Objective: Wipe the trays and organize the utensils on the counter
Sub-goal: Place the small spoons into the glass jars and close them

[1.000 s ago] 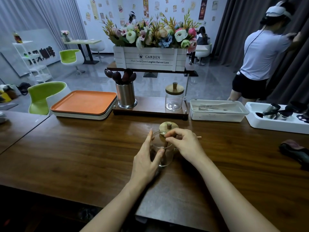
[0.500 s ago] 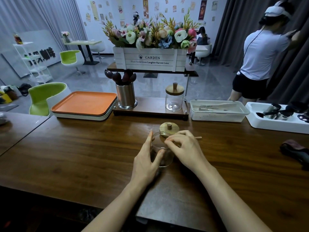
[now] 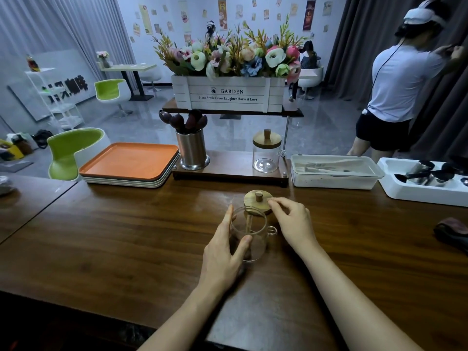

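The left hand (image 3: 222,252) grips the glass jar (image 3: 253,231) on the worktop (image 3: 126,236), thumb across its near wall. A wooden spoon (image 3: 249,222) stands nearly upright inside. The wooden lid (image 3: 257,202) lies flat, knob up, just beyond the jar and just left of the right hand (image 3: 295,224). That hand's fingers curl at the lid's rim; I cannot tell whether they pinch it. Being nearer, it would likely bring the lid back onto the jar's mouth.
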`<state>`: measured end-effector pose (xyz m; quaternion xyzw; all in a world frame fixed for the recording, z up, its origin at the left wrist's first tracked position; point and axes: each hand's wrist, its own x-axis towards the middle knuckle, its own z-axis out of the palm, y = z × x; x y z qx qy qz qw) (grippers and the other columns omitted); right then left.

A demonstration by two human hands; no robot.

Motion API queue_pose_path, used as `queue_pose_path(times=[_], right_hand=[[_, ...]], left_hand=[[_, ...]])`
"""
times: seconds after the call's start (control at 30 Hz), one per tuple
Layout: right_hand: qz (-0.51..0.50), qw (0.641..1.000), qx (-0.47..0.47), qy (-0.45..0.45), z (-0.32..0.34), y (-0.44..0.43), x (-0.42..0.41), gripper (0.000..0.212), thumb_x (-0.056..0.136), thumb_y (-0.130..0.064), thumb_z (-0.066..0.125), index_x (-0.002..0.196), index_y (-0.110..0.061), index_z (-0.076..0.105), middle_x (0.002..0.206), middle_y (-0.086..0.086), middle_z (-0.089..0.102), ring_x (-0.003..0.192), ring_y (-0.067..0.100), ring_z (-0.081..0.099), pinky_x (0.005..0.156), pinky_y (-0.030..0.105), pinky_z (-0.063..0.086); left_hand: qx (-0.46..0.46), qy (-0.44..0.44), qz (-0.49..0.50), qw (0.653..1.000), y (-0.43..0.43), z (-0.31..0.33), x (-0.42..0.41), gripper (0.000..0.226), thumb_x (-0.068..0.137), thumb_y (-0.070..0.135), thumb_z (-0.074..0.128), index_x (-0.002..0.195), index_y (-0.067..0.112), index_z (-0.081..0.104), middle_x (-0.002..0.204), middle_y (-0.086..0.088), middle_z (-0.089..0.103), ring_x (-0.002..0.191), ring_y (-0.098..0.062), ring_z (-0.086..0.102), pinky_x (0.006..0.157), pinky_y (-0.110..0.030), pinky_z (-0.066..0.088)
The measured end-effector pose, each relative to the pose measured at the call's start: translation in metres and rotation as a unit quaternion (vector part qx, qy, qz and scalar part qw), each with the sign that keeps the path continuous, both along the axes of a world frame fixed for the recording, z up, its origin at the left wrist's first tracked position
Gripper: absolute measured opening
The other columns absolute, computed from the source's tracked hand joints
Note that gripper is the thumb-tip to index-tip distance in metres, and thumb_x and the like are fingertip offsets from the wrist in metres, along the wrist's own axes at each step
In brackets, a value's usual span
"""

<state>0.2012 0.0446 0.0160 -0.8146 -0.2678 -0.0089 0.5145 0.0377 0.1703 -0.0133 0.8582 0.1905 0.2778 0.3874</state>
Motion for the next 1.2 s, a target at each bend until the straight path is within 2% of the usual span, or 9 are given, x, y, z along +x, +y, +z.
queue_pose_path(times=[0.07,0.1,0.23,0.4,0.6,0.87,1.0,1.1,1.2], right_hand=[[0.002,1.0,-0.01,0.026,-0.004,0.007,0.011,0.02,0.093,-0.034,0.067,0.11,-0.03,0.076,0.1,-0.014,0.074,0.093,0.004,0.064,0.077,0.009,0.047],[0.002,0.999,-0.014,0.04,-0.006,0.012,0.017,0.021,0.092,-0.031,0.069,0.112,-0.028,0.075,0.102,-0.014,0.074,0.096,0.004,0.064,0.076,0.004,0.042],[0.009,0.998,-0.022,0.062,-0.014,0.034,0.037,0.027,0.089,-0.024,0.072,0.116,-0.022,0.075,0.104,-0.008,0.075,0.099,0.008,0.066,0.091,0.026,0.05],[-0.01,0.996,-0.07,0.059,-0.029,0.055,0.056,0.032,0.086,-0.031,0.073,0.118,-0.024,0.073,0.116,-0.002,0.073,0.112,0.021,0.062,0.101,0.04,0.048],[-0.016,0.995,-0.088,0.036,-0.035,0.067,0.063,0.028,0.083,-0.032,0.076,0.11,-0.025,0.076,0.11,0.0,0.073,0.109,0.027,0.06,0.096,0.038,0.047],[0.001,1.0,-0.016,0.018,0.003,0.05,0.053,0.03,0.086,-0.043,0.068,0.114,-0.032,0.072,0.108,-0.013,0.07,0.109,0.017,0.06,0.094,0.039,0.05],[0.07,0.996,0.031,0.035,0.039,0.034,0.027,0.02,0.088,-0.036,0.071,0.108,-0.038,0.073,0.093,-0.025,0.07,0.089,0.011,0.067,0.067,0.029,0.053],[0.125,0.992,0.025,0.019,0.051,0.025,0.006,0.025,0.087,-0.036,0.072,0.111,-0.032,0.074,0.1,-0.02,0.073,0.101,0.004,0.067,0.089,0.035,0.055],[0.153,0.988,-0.002,0.001,0.051,0.02,-0.011,0.027,0.084,-0.039,0.07,0.11,-0.031,0.075,0.104,-0.02,0.072,0.105,0.001,0.065,0.097,0.037,0.052]], left_hand=[[-0.003,0.002,0.0,1.0,0.001,0.0,0.001,0.077,0.091,0.068,0.049,0.158,0.051,0.014,0.156,0.016,0.045,0.14,0.006,0.04,0.102,0.001,0.027],[-0.004,0.003,0.001,1.0,0.001,-0.001,0.002,0.077,0.091,0.067,0.049,0.158,0.052,0.014,0.156,0.016,0.044,0.141,0.005,0.04,0.103,0.0,0.027],[-0.02,0.002,0.014,1.0,0.004,0.0,0.004,0.079,0.091,0.068,0.049,0.159,0.047,0.015,0.157,0.016,0.042,0.142,0.007,0.037,0.104,0.0,0.025],[-0.018,0.007,0.014,1.0,0.004,0.0,0.004,0.08,0.092,0.068,0.049,0.161,0.043,0.015,0.159,0.016,0.04,0.142,0.011,0.033,0.106,-0.002,0.026],[-0.02,0.01,0.012,1.0,0.005,0.0,0.004,0.079,0.092,0.065,0.05,0.161,0.041,0.016,0.158,0.015,0.041,0.142,0.009,0.034,0.108,-0.005,0.027],[-0.021,0.008,0.011,1.0,0.004,0.0,0.005,0.08,0.091,0.067,0.049,0.16,0.045,0.015,0.157,0.017,0.042,0.141,0.011,0.035,0.105,-0.002,0.026],[-0.027,-0.001,0.01,1.0,0.005,-0.001,0.004,0.078,0.09,0.066,0.05,0.158,0.05,0.015,0.156,0.02,0.043,0.134,0.023,0.031,0.101,0.001,0.026],[-0.03,-0.003,0.009,0.999,0.005,-0.001,0.004,0.076,0.09,0.067,0.05,0.156,0.055,0.013,0.154,0.022,0.044,0.131,0.022,0.034,0.098,0.003,0.027],[-0.033,-0.008,0.01,0.999,0.005,0.0,0.004,0.073,0.089,0.07,0.049,0.152,0.063,0.012,0.153,0.024,0.045,0.131,0.015,0.04,0.097,0.002,0.029]])
